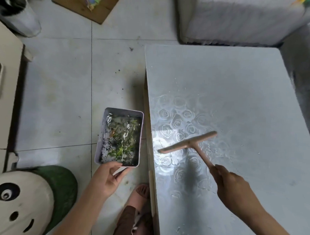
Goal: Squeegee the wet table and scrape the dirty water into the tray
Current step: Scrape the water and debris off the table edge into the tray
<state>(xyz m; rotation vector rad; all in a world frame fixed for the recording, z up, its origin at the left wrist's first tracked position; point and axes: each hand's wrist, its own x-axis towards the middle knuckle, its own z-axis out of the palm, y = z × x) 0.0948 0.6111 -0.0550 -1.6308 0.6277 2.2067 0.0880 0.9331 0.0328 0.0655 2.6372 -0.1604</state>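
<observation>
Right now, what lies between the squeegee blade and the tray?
Only a wet, shiny strip of the table and its edge, with the tray just beyond. The head view shows this.

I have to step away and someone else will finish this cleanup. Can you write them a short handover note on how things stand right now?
Left hand: grips the near end of the tray, held over the floor beside the table's left edge.
Right hand: grips the handle of the squeegee; its blade is angled over the wet left part of the table. Whether it touches is unclear.
Done: the tray already holds dirty water and green scraps.
Left: water glistens around the blade; draw it to the edge and scrape it into the tray.
</observation>
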